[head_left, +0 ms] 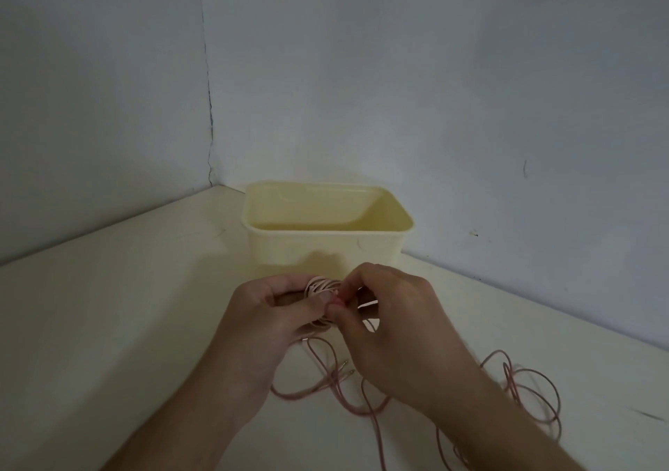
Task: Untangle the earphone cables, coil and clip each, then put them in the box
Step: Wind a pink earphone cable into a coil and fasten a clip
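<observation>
— What have the hands got?
— A small round coil of thin pale pink cable (320,287), held in front of the box. The left hand (269,320) curls its fingers round it; the right hand (389,320) pinches something small and pink at the coil's edge.
— And the box?
— Cream plastic box (325,249), smooth, rounded corners, open top, standing on the pale matte surface (108,325) near the wall corner.
— Anything else?
— Loose pink cable (521,394) sprawls in slack loops beneath and right of the wrists, two metal plugs (345,368) showing.
</observation>
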